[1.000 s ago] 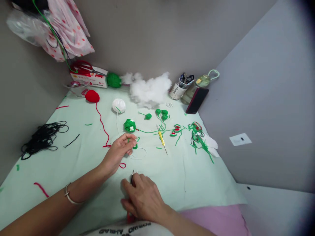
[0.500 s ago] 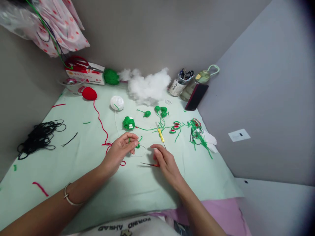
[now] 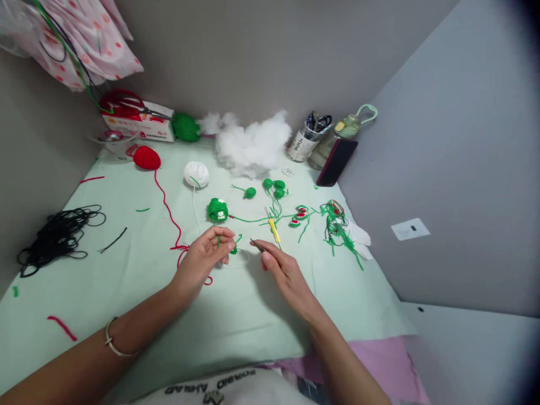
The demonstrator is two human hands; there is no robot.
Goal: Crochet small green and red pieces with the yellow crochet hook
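Note:
My left hand (image 3: 208,251) is closed in a pinch on a small green crochet piece (image 3: 235,250), with a short green yarn tail sticking up from it. Most of the piece is hidden behind the fingertips. A thin white yarn loop (image 3: 241,265) hangs below and runs back toward the white yarn ball (image 3: 196,175). To its right, my right hand (image 3: 280,267) grips small scissors (image 3: 256,245); their dark pointed tips face the left hand, and the handles are hidden in the fingers. A yellow-handled crochet hook (image 3: 274,230) lies just beyond the right hand.
Beyond the hands lie a green yarn bundle (image 3: 217,210), several green crocheted balls (image 3: 279,184), red-and-green pieces (image 3: 300,212) and white stuffing (image 3: 253,143). Red yarn (image 3: 147,158) and black cord (image 3: 54,236) are at left. A phone (image 3: 337,163) leans against a bottle (image 3: 348,126).
My right hand has raised the small scissors from near the cloth and turned their tips up toward the left hand. The left hand keeps its pinch. The view has shifted slightly.

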